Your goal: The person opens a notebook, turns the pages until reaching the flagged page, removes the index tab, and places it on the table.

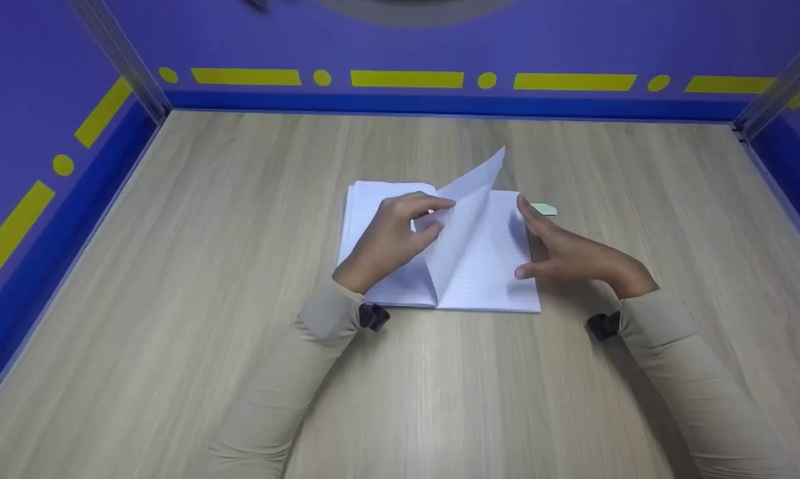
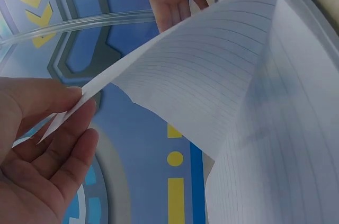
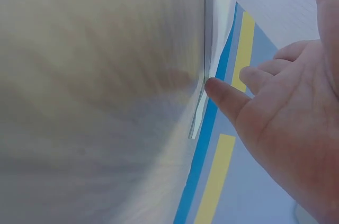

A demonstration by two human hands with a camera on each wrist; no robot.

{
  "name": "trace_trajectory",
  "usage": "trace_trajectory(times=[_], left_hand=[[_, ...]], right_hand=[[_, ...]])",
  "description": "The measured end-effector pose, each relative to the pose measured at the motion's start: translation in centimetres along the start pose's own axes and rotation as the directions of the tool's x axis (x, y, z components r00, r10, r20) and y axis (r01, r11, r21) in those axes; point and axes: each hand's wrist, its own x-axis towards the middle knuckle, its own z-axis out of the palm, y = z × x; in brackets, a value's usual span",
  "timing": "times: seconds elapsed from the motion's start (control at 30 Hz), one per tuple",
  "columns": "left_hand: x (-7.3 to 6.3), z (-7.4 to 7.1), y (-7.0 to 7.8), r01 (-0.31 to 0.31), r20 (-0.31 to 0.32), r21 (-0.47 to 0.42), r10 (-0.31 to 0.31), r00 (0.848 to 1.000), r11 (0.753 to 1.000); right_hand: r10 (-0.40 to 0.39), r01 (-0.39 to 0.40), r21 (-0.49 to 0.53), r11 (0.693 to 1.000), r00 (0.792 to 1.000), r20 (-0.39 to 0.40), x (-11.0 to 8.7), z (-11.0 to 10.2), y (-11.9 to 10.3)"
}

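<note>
An open notebook (image 1: pixel 496 279) with lined white pages lies on the wooden table. One page (image 1: pixel 483 183) stands raised near the middle, bending up from the spine. My left hand (image 1: pixel 393 229) pinches this page; the left wrist view shows its edge between thumb and fingers (image 2: pixel 83 121). At the notebook's right edge is my right hand (image 1: pixel 573 256), fingers extended and thumb apart, holding nothing. In the right wrist view a finger of that hand (image 3: pixel 286 113) is close to the notebook's edge; whether it touches I cannot tell.
A pale green tab (image 1: pixel 545 209) sticks out beyond the notebook's upper right side. Blue panels (image 1: pixel 406 46) with yellow marks stand along the back and both sides of the table (image 1: pixel 240 199). Each wrist carries a small black camera (image 1: pixel 373 317).
</note>
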Motion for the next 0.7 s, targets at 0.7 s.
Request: trace_trajectory(times=[0.7], left_hand=[[-1.4,-1.9,-1.3,-0.042,0.248,0.238,-0.019,0.969,0.97]], right_hand=[[0.07,-0.063,-0.108,0.992,0.996,0.063,0.0,0.4,-0.4]])
